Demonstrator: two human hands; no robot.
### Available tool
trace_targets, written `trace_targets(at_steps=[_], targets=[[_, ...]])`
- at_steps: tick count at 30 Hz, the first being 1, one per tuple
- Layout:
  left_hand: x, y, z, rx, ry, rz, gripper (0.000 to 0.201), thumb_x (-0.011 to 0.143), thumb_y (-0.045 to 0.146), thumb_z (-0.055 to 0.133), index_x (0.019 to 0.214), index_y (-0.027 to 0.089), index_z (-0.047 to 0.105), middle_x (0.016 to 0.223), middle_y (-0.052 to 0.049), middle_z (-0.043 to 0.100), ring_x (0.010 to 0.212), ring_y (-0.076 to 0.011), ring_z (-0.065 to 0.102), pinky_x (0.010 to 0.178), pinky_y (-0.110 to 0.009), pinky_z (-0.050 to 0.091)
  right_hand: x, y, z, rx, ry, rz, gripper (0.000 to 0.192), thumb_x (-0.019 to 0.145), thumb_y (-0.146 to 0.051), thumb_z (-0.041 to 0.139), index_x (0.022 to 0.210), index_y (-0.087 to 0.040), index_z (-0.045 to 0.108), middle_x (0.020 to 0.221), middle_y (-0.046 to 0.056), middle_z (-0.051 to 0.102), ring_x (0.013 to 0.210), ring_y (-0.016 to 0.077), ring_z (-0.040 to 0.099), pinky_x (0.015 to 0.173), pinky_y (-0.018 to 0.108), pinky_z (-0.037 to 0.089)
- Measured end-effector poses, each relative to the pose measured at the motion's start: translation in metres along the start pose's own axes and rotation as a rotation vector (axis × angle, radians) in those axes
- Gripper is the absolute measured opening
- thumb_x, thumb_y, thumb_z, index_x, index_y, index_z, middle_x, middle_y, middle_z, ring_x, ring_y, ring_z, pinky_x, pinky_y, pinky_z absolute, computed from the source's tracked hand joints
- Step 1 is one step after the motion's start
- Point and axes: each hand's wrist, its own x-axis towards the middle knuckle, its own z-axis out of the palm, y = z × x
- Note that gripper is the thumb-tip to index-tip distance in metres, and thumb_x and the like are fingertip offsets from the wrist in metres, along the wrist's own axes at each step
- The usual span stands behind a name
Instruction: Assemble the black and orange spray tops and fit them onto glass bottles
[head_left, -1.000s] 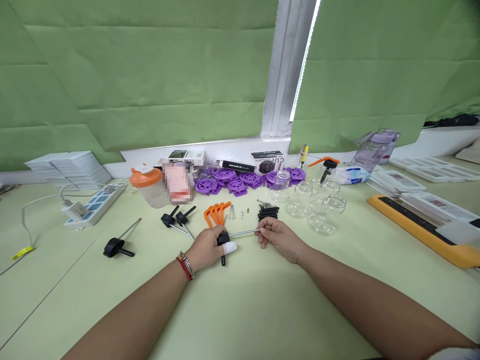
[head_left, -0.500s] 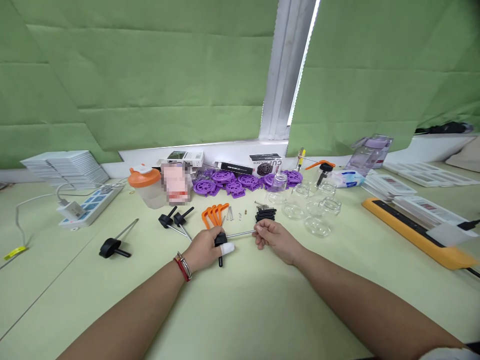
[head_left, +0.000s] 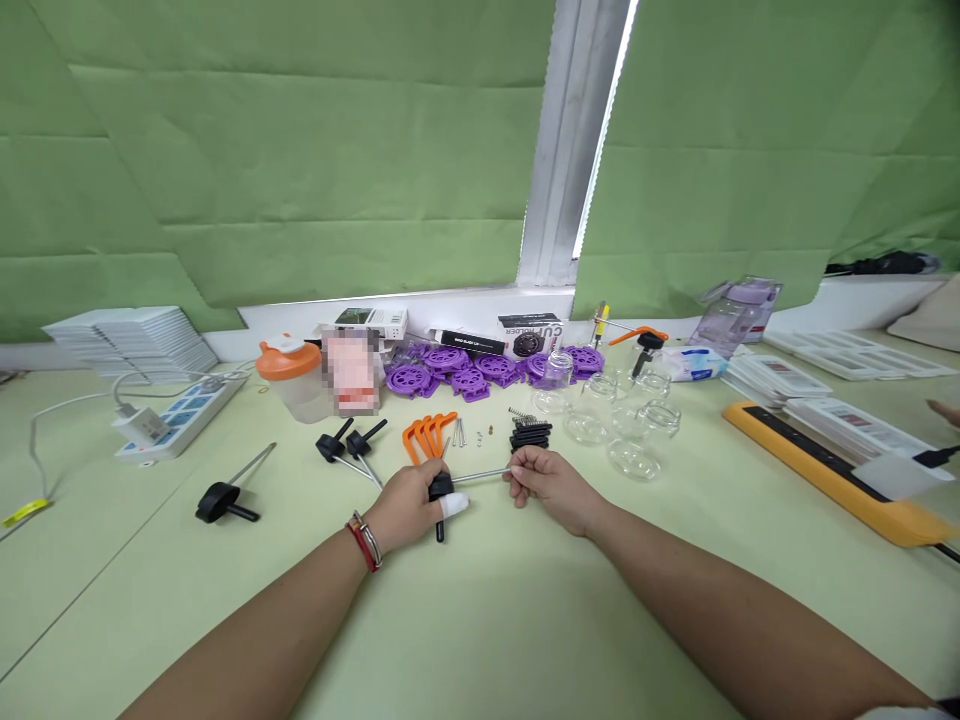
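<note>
Bare counter [head_left: 487, 620] near side is passable; orange handles [head_left: 429, 435], black rings [head_left: 531, 436], glass jars [head_left: 634, 425] block beyond.

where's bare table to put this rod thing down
Bare table lies between the forearms, near of the left hand and right hand. Another patch sits between the black knob and power strip. Crowded beyond: orange handles, glass jars.

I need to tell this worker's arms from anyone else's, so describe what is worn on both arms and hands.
Both forearms are bare, with no sleeves or gloves. The left hand has a white bandage wrap on one fingertip, and its wrist carries a red cord bracelet beside a thin metal bangle. The right hand wears nothing visible.
</note>
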Motion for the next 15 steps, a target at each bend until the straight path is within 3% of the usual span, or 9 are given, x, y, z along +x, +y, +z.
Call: trace_targets(at_steps=[7,12,15], targets=[[-0.0020,0.0017,-0.0005,0.081,-0.011,0.023,0.041,0.078,0.060,0.047,0.086,0.020,0.054,0.070,0.000,0.057,0.063,-0.0161,0.051,0.057,-0.025,0.036,0.0008,-0.0019,-0.0005,0.021,-0.024,0.002,0.026,0.075,-0.041,0.062,0.074,-0.017,0.052,0.064,0.000,0.060,0.053,0.0121,0.055,0.058,0.030,0.043],[-0.0044,0.0047,0.0018,0.168,0.002,0.049,0.040,0.081,0.056,0.046,0.102,0.023,0.051,0.070,0.001,0.057,0.063,-0.0166,0.052,0.056,-0.025,0.035,0.0012,-0.0008,-0.0010,0.042,-0.038,0.004,0.028,0.074,-0.041,0.063,0.074,-0.016,0.052,0.064,0.001,0.060,0.054,0.0122,0.055,0.058,0.029,0.043],[-0.0060,0.0092,-0.0002,0.231,0.004,0.087,0.036,0.082,0.054,0.045,0.099,0.023,0.053,0.073,0.000,0.059,0.065,-0.0167,0.054,0.058,-0.025,0.036,-0.0011,-0.0030,0.0022,0.007,-0.010,-0.003,0.030,0.074,-0.044,0.063,0.074,-0.016,0.052,0.062,0.000,0.059,0.053,0.0118,0.054,0.058,0.029,0.043]])
